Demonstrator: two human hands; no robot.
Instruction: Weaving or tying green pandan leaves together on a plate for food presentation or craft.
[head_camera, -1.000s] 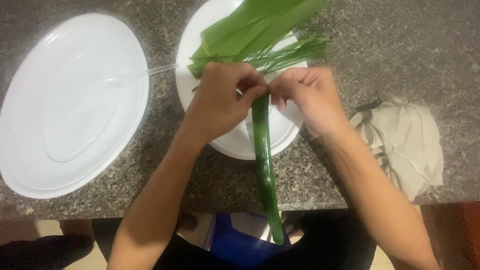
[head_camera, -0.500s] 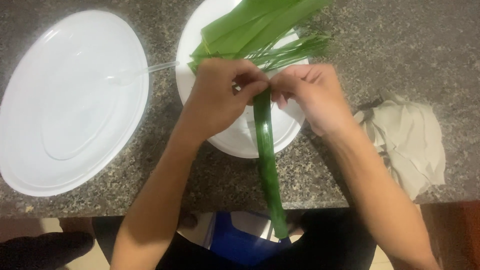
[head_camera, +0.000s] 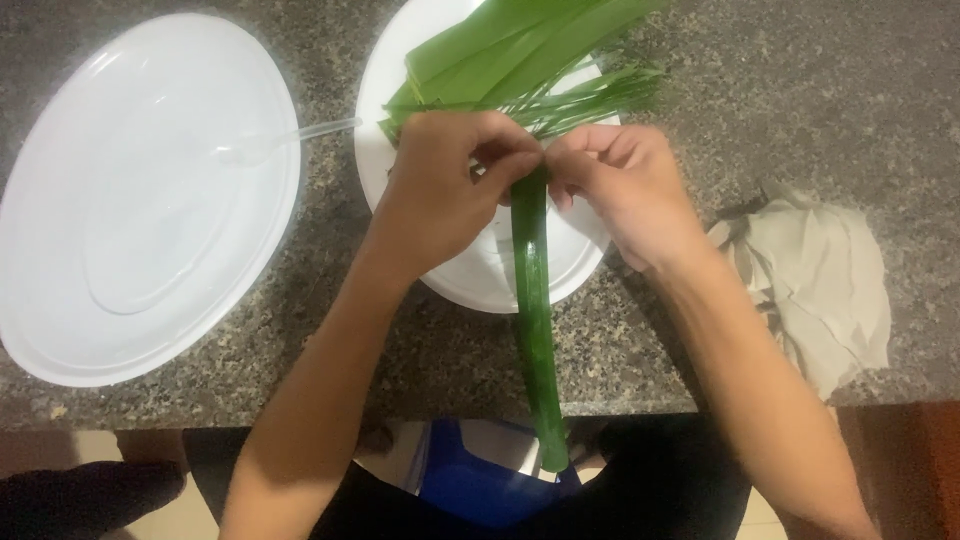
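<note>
Head view: left hand (head_camera: 445, 190) and right hand (head_camera: 615, 190) pinch the top of a long green leaf (head_camera: 533, 310) over the white plate (head_camera: 480, 280); its tail hangs past the countertop's (head_camera: 800, 90) near edge. Keeping both pinches close should steady the leaf.

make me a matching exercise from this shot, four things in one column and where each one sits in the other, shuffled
Things:
1. long green leaf
2. oval white lid
3. crumpled beige cloth
4. stack of green leaves

Places:
A. on the counter at the far left
B. on the white plate, above the hands
C. pinched at its top by the left hand and right hand, hanging past the counter edge
D. on the counter at the right

Pairs: 1-C, 2-A, 3-D, 4-B
</note>
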